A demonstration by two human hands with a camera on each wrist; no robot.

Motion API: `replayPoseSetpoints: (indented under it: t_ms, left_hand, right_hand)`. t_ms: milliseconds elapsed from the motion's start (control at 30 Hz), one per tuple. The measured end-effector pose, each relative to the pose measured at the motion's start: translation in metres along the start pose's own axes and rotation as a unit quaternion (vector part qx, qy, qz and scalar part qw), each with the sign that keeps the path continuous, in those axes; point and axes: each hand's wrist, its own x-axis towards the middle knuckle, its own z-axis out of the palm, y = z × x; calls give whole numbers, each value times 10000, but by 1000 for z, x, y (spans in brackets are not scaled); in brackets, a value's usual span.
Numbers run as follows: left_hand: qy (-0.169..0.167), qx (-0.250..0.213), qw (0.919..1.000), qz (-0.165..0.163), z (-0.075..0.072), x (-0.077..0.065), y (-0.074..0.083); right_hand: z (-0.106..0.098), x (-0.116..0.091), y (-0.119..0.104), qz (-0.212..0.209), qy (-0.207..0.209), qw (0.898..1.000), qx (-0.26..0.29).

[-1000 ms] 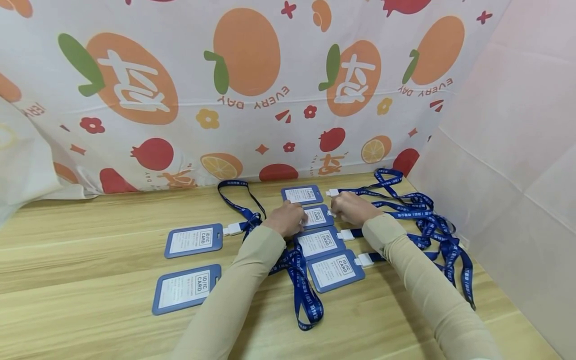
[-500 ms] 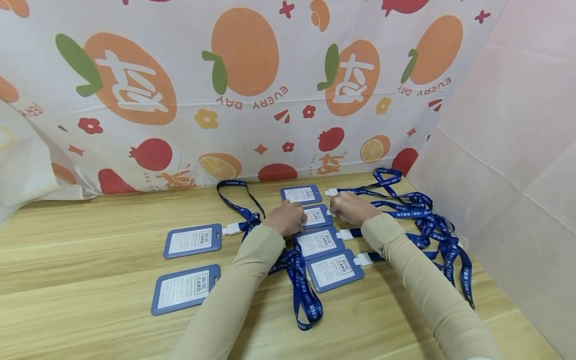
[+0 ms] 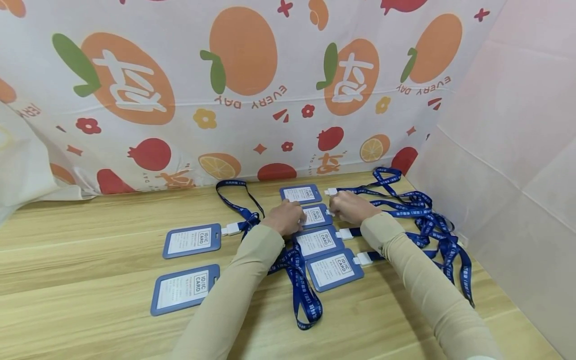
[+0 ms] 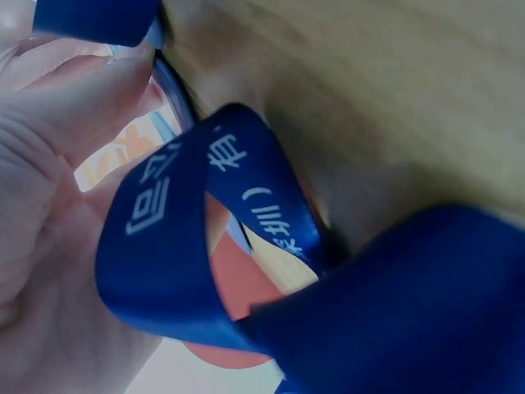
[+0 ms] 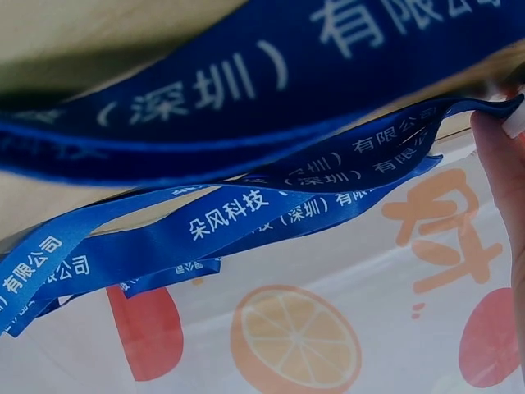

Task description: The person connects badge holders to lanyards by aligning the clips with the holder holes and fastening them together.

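My left hand (image 3: 284, 218) pinches the left edge of a blue ID card holder (image 3: 318, 215), the second from the back in a column on the table. At the holder's slotted end, my right hand (image 3: 352, 207) grips the lanyard by its white clip (image 3: 329, 213), most of which the fingers cover. Blue lanyard strap (image 5: 221, 90) with white printing runs from that hand in the right wrist view. A loop of another lanyard (image 4: 156, 238) hangs close to the left palm in the left wrist view.
Neighbouring card holders (image 3: 300, 194) lie behind and in front (image 3: 335, 270) of the held one. Two more (image 3: 192, 241) lie at left. Tangled lanyards (image 3: 432, 225) spread at right; another lanyard (image 3: 303, 295) lies between the forearms. A fruit-print cloth (image 3: 243, 120) hangs behind the wooden table (image 3: 81, 280).
Both hands keep their hold at the same place, with hardly any motion. The whole head view shifts very slightly.
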Motion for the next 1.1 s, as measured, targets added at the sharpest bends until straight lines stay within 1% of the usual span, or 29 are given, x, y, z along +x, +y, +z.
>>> replayPoseSetpoints:
  t_ms: [300,733,1000,1100]
  left_hand:
    - [27,74,10000,17,1,0,-1]
    - [6,2,10000,48,-1,-1,-3]
    - [34,-11,10000,52,-1,-1,-2]
    - [-31,-61,10000,30,-1,-1,-2]
  right_hand:
    - [-2,1,-2,41,-56,10000,27]
    - [-2,4,-2,-144,119,9998,123]
    - [-4,5,-6,13,29,9999,111]
    - [-4,5,-7,92,-16,9999,71]
